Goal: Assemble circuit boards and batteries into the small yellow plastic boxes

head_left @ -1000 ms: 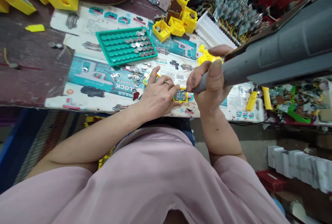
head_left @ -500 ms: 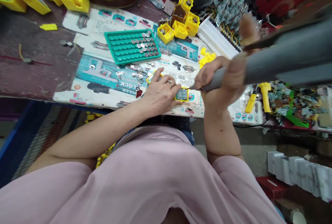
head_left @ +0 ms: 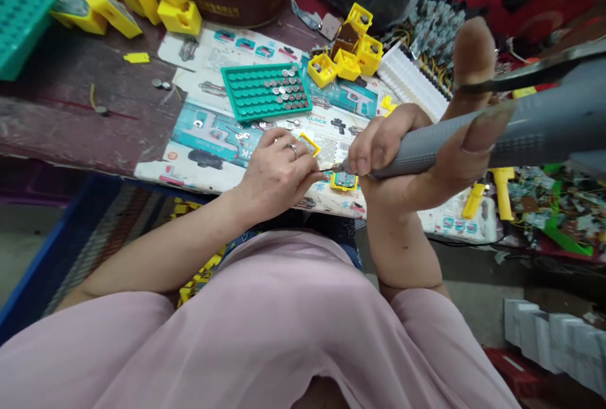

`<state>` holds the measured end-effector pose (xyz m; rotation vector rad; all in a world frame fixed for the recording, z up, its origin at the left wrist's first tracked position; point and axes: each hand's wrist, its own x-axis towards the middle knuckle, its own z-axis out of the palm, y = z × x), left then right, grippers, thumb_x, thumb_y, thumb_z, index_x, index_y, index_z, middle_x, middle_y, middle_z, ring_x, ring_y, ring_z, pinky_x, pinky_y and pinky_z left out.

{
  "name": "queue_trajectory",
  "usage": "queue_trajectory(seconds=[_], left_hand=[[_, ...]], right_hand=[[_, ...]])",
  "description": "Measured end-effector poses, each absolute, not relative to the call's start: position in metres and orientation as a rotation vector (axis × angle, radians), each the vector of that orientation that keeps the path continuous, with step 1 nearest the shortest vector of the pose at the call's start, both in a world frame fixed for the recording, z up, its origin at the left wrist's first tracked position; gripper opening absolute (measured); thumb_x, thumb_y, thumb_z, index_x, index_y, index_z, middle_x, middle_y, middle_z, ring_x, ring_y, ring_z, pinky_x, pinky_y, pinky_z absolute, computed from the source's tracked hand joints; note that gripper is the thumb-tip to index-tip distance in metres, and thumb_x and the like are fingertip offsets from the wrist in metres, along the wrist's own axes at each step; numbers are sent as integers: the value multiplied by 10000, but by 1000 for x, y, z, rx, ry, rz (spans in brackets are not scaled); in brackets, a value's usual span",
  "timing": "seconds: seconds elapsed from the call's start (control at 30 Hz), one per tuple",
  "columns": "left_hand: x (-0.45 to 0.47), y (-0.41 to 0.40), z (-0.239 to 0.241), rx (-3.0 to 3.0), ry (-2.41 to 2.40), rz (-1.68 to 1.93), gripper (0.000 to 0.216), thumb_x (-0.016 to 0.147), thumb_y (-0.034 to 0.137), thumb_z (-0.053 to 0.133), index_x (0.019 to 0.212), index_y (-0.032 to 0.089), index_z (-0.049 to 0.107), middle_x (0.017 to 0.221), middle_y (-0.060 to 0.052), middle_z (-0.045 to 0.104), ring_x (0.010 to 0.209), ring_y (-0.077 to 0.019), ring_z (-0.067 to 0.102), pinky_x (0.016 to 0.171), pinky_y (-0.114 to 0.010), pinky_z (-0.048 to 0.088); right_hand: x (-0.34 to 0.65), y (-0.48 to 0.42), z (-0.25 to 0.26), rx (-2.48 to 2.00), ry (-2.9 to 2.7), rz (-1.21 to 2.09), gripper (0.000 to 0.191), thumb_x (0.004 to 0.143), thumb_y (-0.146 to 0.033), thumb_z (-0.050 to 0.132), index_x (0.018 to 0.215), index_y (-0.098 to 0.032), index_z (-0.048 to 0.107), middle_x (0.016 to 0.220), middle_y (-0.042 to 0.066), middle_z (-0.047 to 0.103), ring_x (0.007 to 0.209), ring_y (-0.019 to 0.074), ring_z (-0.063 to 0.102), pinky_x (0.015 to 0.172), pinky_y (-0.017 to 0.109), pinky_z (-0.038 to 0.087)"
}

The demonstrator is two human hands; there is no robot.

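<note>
My right hand (head_left: 416, 193) is wrapped around a grey electric screwdriver (head_left: 426, 149), its thumb raised by the lever on top. The screwdriver's thin bit points left to my left hand (head_left: 274, 172), which wears a ring. Thumb and forefinger of that hand are pinched together at the bit's tip; whatever they hold is too small to make out. Below the bit lies a small yellow case (head_left: 343, 182) with a green circuit board in it, untouched by either hand. A yellow frame (head_left: 310, 145) rests just beyond my left fingers.
A green tray (head_left: 243, 94) partly filled with button cells (head_left: 288, 89) lies behind my hands. Yellow boxes (head_left: 348, 65) and a white rack (head_left: 411, 81) stand farther back. A brown tub (head_left: 227, 8) holds yellow cases. Yellow-handled tools (head_left: 502, 194) and wired parts lie at right.
The screwdriver bit has left the yellow case, and its tip has moved left to my left fingertips. My left hand has let go of the case. The view has shifted left.
</note>
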<state>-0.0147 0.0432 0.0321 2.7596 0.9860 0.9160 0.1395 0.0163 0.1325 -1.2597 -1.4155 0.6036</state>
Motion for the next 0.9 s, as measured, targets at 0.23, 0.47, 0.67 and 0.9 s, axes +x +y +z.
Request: queue_trajectory(seconds=[0.23,0.47,0.67,0.9], left_hand=[[-46,51,20,2701,889,950,192,968,292,576,850,212,705,977,-44,774,939,-210,703,843,-386,564],[-45,61,16,2709,774,802,244,993,201,488,860,132,681,1290,-152,690,1184,-241,673,978,-389,578],[-43,42,17,2877,872,790,219,985,250,530,846,192,689,1254,-55,725,1081,-241,705,793,-375,562],[-40,47,15,2851,750,1021,162,970,209,553,876,161,676,1235,-83,733,1172,-234,682,948,-397,532]], right_hand=[[142,33,121,-1552,-1120,298,564,921,-699,182,1345,-544,520,456,-67,479,407,135,540,439,272,434],[111,59,77,-1304,-1401,440,681,979,-642,87,1577,-314,88,562,-45,331,441,185,483,519,319,502],[118,59,70,-1300,-1532,479,671,964,-693,195,1549,-363,224,596,-25,388,468,187,462,539,352,498],[119,56,60,-1249,-1434,474,687,966,-720,125,1545,-350,138,570,-63,286,392,147,394,443,297,423]])
